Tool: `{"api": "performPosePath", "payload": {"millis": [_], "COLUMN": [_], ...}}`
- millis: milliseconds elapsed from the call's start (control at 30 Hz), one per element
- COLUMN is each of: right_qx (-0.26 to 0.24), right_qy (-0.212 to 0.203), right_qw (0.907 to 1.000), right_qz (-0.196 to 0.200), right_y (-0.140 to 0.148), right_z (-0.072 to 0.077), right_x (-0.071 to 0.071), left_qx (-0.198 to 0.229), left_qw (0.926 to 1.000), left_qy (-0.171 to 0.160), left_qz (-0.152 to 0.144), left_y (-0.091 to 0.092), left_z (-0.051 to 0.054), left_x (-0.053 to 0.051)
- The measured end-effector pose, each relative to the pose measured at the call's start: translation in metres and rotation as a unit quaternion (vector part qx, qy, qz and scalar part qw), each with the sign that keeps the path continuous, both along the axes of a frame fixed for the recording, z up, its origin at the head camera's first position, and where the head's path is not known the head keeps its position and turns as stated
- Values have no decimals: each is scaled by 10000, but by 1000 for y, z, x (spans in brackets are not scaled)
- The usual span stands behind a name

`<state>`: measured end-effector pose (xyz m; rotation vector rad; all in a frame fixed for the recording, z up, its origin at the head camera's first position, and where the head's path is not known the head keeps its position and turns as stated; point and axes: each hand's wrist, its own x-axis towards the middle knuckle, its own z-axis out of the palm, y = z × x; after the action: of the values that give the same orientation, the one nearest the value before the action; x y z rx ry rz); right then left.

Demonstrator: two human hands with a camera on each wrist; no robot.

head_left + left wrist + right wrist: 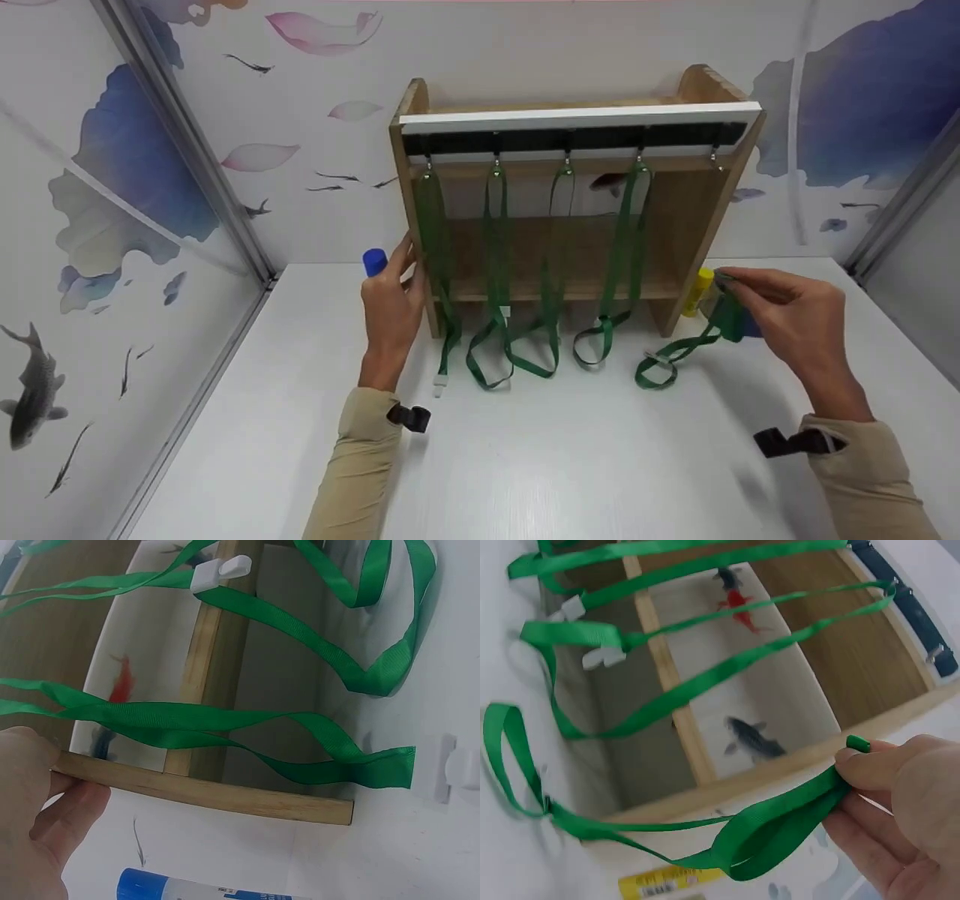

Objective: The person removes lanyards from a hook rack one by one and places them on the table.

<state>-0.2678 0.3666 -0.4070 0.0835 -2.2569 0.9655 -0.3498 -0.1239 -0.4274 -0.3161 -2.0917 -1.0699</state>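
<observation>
A wooden shelf (pixel 720 195) stands at the back of the white table, with a black hook strip (pixel 532 140) along its top front. Green lanyards (pixel 621 240) hang from its hooks; the rightmost hook (pixel 715 159) carries none. My left hand (pixel 394 307) holds the shelf's left side panel (pixel 225 791), thumb and fingers on either side of the wood. To the right of the shelf, my right hand (pixel 795 319) pinches another green lanyard (pixel 772 832) between thumb and fingers. The lanyard's far end trails down to the table.
A blue-capped glue stick (pixel 374 262) stands left of the shelf, partly behind my left hand. A yellow tube (pixel 699 292) stands by the shelf's right side. Patterned wall panels (pixel 322 202) close in the back and left.
</observation>
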Motion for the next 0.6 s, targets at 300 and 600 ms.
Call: {"api": "performPosePath", "payload": {"millis": [300,600], "right_qx": [1058,1808], "right_qy": [-116,-1517], "right_qw": [9943,9613], "right_qz": [-35,1421], "right_y": [19,-12], "right_z": [-10,-37], "right_x": [1,-13], "left_qx": [-34,-77], "left_qw": [9998,9998], "left_qy": [-119,-171], "left_qz": [131,100], "left_y": [-2,0], "left_z": [0,0], "left_x": [1,1]}}
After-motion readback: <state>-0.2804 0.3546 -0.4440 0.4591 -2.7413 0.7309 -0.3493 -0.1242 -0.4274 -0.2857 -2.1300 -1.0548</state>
